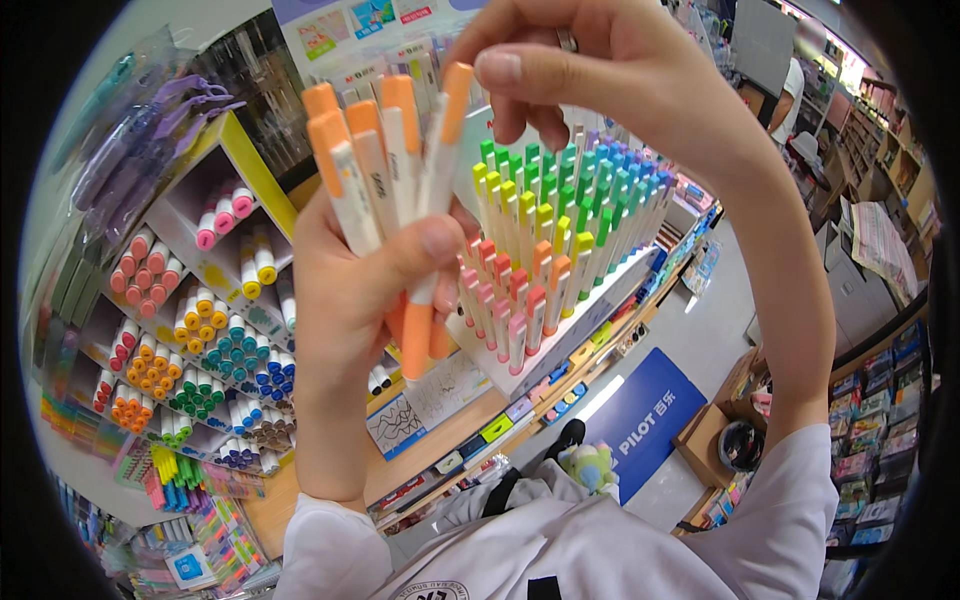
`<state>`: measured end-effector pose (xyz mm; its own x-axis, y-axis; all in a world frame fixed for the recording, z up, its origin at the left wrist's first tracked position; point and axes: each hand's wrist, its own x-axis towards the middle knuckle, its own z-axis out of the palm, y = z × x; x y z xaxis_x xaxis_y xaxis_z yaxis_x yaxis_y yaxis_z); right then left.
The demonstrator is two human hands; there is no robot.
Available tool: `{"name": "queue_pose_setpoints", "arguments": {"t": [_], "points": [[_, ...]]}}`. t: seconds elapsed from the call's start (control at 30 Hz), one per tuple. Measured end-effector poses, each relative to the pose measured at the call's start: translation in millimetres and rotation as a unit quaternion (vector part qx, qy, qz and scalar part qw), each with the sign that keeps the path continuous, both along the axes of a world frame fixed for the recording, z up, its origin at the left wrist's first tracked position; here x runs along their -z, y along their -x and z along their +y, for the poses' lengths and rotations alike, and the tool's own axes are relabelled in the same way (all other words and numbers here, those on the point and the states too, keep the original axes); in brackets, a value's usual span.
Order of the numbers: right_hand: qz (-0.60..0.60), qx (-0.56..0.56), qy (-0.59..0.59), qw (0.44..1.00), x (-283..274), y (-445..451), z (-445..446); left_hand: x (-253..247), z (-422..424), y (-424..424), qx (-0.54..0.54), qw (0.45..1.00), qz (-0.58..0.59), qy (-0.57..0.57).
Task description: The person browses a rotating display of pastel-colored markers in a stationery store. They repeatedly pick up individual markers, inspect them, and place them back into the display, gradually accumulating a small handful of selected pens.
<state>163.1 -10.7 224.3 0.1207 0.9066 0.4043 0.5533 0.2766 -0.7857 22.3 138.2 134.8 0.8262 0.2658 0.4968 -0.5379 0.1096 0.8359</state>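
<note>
My left hand [352,277] grips a bunch of several white pens with orange caps [397,112], held upright in a loose fan. Its thumb presses across their barrels, and their orange lower ends [418,337] stick out below the fist. At the top of the bunch, my right hand [547,67] is raised with its fingers loosely curled and apart. Its fingertips are beside the rightmost orange cap [457,101]; whether they touch it I cannot tell. Behind the hands, a white display stand [517,375] holds rows of upright pens [570,202] in pink, red, orange, yellow, green, blue and purple.
On the left, a compartment rack [259,169] holds white-barrelled markers [199,322]. A scribbled test sheet [420,412] lies on the wooden shelf [405,480] near me. Right of it are a blue floor mat [645,427] and a cardboard box [701,442]. A person [791,90] stands in the far aisle.
</note>
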Motion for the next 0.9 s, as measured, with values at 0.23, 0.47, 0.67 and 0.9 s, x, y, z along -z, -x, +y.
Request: {"name": "queue_pose_setpoints", "arguments": {"t": [0.23, 0.47, 0.67, 0.9], "points": [[-0.093, 0.056, -0.029, 0.994, 10, 0, 5, 2, -4, -2, -0.019, 0.998, 0.015, -0.049], [-0.069, -0.012, -0.055, 0.996, 14, -9, 4, 6, -6, 0, 0.099, 0.994, 0.005, 0.042], [-0.041, -0.005, -0.06, 0.997, 2, -8, -5, 7, -3, -2, 0.19, 0.974, 0.029, 0.117], [-0.179, 0.121, -0.213, 0.953, -32, -14, -35, -1, 20, -1, 0.046, 0.991, -0.008, 0.127]]}}
